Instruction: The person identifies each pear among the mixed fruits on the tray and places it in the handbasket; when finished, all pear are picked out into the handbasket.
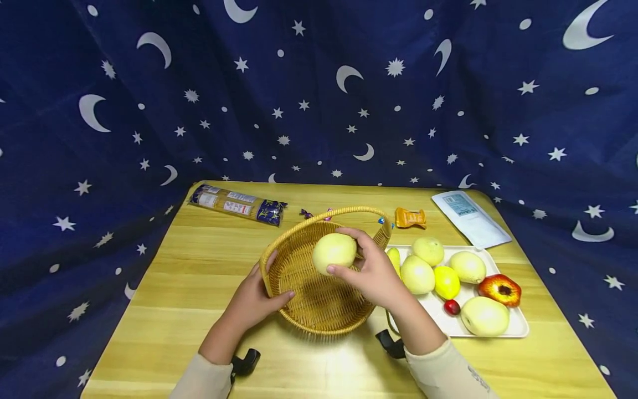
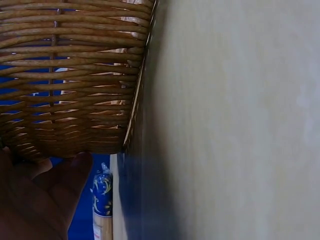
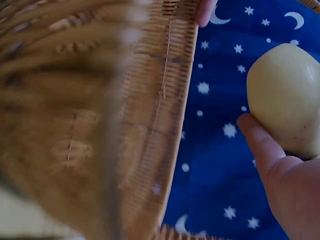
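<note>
A wicker basket (image 1: 319,299) with a tall arched handle stands on the table in the middle of the head view, its inner floor bare where it shows. At its left rim, my left hand (image 1: 256,299) grips the side, thumb over the edge and fingers outside. My right hand (image 1: 371,271) holds a pale yellow fruit (image 1: 333,252) above the basket opening, below the handle arch. The right wrist view shows the fruit (image 3: 285,95) higher than the rim, with the thumb (image 3: 260,142) along its side. In the left wrist view the woven wall (image 2: 75,85) fills the upper left.
Right of the basket, a white tray (image 1: 515,327) bears several pale fruits, a lemon (image 1: 447,282), a small red fruit (image 1: 452,307) and a red-orange fruit (image 1: 500,290). Behind lie a noodle packet (image 1: 234,204), an orange wrapped snack (image 1: 411,218), a white pouch (image 1: 471,219) and small candies.
</note>
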A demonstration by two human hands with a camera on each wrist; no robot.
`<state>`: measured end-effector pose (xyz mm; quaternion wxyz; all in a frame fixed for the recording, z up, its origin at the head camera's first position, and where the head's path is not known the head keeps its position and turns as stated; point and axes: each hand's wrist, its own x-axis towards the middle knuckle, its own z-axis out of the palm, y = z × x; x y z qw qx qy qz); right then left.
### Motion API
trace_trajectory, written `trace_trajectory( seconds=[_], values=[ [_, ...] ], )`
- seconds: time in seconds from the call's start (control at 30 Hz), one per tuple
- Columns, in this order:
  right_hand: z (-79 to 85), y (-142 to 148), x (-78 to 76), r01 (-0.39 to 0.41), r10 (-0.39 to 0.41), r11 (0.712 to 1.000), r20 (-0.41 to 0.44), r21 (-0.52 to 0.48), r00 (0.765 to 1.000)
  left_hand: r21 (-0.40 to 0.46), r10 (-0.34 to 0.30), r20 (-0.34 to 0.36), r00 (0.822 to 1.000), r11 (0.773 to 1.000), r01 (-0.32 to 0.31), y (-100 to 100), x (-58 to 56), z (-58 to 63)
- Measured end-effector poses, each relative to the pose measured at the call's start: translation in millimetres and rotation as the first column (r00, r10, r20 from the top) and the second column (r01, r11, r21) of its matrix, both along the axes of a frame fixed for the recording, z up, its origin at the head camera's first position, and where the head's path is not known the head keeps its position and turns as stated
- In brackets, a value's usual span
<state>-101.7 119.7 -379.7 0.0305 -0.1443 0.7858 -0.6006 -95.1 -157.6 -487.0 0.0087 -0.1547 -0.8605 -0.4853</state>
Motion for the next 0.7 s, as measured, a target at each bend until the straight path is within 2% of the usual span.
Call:
trace_trajectory(
  seconds=[0.13, 0.3, 0.4, 0.5, 0.7],
  values=[
    [0.9, -17.2, -17.6, 0.007, 0.002, 0.997, 0.114, -0.079, 0.994, 0.015, -0.007, 0.003, 1.000, 1.000, 0.007, 0.2, -0.1, 0.5],
    [-5.7, -36.3, -41.9, 0.050, -0.004, 0.986, 0.271, -0.162, 0.962, 0.035, -0.016, -0.011, 1.000, 0.999, 0.016, -1.3, -1.1, -0.4],
    [-11.4, -46.3, -53.8, 0.068, -0.020, 0.989, 0.329, -0.134, 0.944, 0.031, -0.014, -0.019, 1.000, 0.999, 0.015, -2.4, -1.8, -1.6],
    [-18.0, -54.2, -62.2, 0.058, -0.023, 0.994, 0.348, -0.089, 0.937, 0.011, -0.007, -0.026, 1.000, 1.000, 0.008, -2.8, -1.9, -2.2],
    [-35.3, -65.7, -70.8, 0.046, -0.043, 0.999, 0.344, 0.000, 0.938, 0.006, -0.008, -0.031, 0.999, 1.000, 0.008, -0.9, -1.1, -2.0]
  ],
)
